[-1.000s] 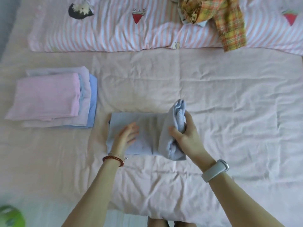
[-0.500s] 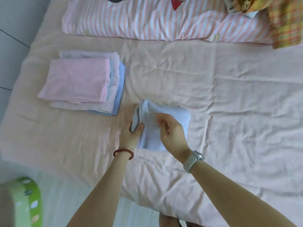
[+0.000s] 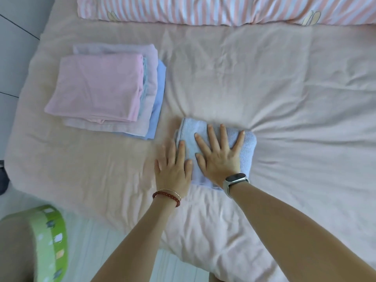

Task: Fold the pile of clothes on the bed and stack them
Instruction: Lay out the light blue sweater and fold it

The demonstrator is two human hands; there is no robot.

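Head view of a bed (image 3: 284, 94) covered by a pale pink sheet. A folded light blue garment (image 3: 247, 147) lies near the bed's front edge, just right of a stack of folded clothes (image 3: 97, 88) whose top piece is pink. The right hand (image 3: 218, 157), with a watch (image 3: 234, 180) at the wrist, presses flat on the garment, fingers (image 3: 211, 135) straight and spread, grasping nothing. The left hand (image 3: 173, 171), a red bead bracelet (image 3: 166, 197) at its wrist, rests with straight fingers at the garment's left edge, partly on the sheet. A striped pink quilt (image 3: 203, 9) lies along the far side; a green container (image 3: 50, 241) stands on the floor at lower left.
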